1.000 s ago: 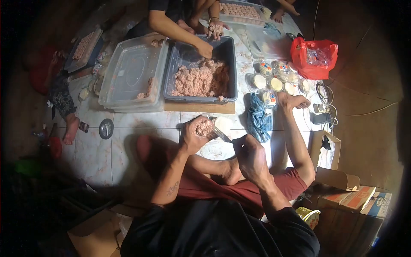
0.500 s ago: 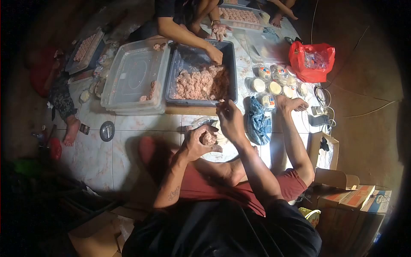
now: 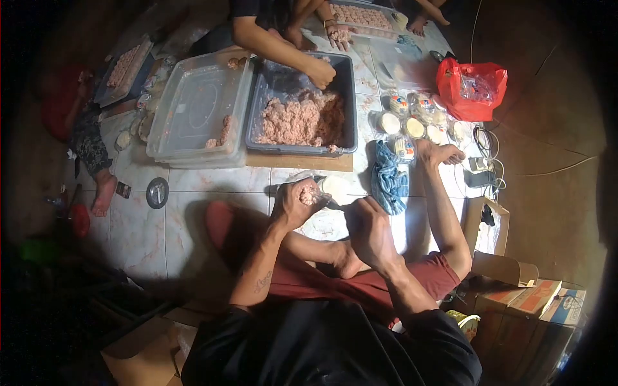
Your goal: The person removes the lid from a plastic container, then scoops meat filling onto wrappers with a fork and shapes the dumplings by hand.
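My left hand (image 3: 296, 202) is curled around a ball of pink minced meat (image 3: 309, 195), held above the floor in front of my crossed legs. Close to its right, my right hand (image 3: 370, 228) is closed on a thin dark utensil (image 3: 336, 205) pointing at the meat; its exact kind is too small to make out. Pale round wrappers (image 3: 335, 186) lie just behind my hands. Beyond them stands a grey tub (image 3: 256, 145) with a large heap of minced meat (image 3: 299, 122). A co-worker's hand (image 3: 320, 72) hangs over that tub.
Clear plastic trays (image 3: 158, 151) are stacked left of the tub. To the right lie a blue cloth (image 3: 388, 177), packs of round wrappers (image 3: 414, 127) and a red plastic bag (image 3: 473, 87). Cables (image 3: 492, 161) and cardboard boxes (image 3: 534, 296) stand farther right. A tray of meat portions (image 3: 364, 18) is at the back.
My right hand has come down from the tub's near edge to beside my left hand. My left hand has turned, its fingers closer round the meat. The co-worker's hand over the tub has shifted slightly.
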`<state>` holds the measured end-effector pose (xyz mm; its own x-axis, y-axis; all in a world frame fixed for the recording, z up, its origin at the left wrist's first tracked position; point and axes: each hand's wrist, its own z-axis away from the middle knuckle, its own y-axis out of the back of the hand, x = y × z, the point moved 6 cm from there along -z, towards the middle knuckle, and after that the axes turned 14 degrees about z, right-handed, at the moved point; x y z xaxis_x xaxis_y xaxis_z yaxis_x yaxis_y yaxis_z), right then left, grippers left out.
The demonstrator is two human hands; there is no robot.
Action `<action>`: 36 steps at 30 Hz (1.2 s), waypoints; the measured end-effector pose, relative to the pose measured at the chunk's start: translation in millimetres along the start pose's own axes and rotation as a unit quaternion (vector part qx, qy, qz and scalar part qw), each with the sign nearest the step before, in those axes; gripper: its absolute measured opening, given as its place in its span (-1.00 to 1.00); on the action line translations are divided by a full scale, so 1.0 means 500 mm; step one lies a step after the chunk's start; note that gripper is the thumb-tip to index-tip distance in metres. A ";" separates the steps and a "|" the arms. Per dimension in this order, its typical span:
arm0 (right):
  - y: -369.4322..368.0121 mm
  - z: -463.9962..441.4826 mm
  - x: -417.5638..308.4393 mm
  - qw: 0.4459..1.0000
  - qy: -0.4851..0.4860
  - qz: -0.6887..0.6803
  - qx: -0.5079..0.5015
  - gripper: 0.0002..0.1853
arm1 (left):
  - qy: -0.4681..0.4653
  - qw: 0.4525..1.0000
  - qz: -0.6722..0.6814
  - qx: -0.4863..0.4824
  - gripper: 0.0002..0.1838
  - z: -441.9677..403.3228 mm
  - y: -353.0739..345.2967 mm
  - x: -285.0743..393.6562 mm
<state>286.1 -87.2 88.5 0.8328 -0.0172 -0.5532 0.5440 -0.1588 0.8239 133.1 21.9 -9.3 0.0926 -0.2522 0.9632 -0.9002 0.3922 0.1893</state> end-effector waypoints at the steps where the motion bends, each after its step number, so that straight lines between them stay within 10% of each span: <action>1: 0.005 -0.007 0.000 1.000 0.002 0.000 0.002 -0.89 | 0.003 1.000 -0.006 -0.016 -0.58 -0.004 -0.004 -0.014; 6: 0.024 -0.004 0.006 0.988 -0.092 -0.117 0.049 -0.92 | 0.054 0.992 0.113 -0.028 -0.67 -0.008 0.007 0.081; 8: 0.013 -0.004 0.017 0.985 -0.106 -0.123 0.057 -0.94 | -0.061 0.982 0.165 -0.067 -0.76 -0.009 0.025 0.089; 12: -0.016 -0.008 0.008 0.996 -0.028 -0.080 -0.021 -0.96 | 0.039 0.993 -0.090 -0.059 -0.69 -0.013 0.001 0.063; 16: 0.033 0.001 0.007 0.981 -0.116 -0.151 0.022 -0.91 | -0.001 0.971 0.229 -0.062 -0.72 0.008 0.021 0.096; 26: 0.013 0.004 -0.011 0.994 -0.034 -0.105 -0.005 -0.93 | -0.023 0.997 0.041 -0.066 -0.71 0.001 -0.011 0.082; 30: 0.036 0.021 0.020 0.981 -0.110 -0.153 0.043 -0.91 | 0.002 0.947 0.310 -0.087 -0.68 0.004 0.006 0.100; 34: 0.006 0.014 0.012 0.990 -0.078 -0.107 -0.057 -0.93 | -0.049 0.997 0.003 -0.058 -0.70 -0.010 -0.004 0.094; 36: 0.018 0.019 0.030 0.977 -0.103 -0.183 -0.023 -0.87 | -0.045 0.996 0.067 -0.028 -0.68 -0.008 0.003 0.078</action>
<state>302.7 -98.4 86.3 0.5458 -0.1673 -0.8210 0.8095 -0.1477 0.5683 137.2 16.1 29.4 -0.0685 -0.2719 0.9599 -0.8767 0.4757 0.0722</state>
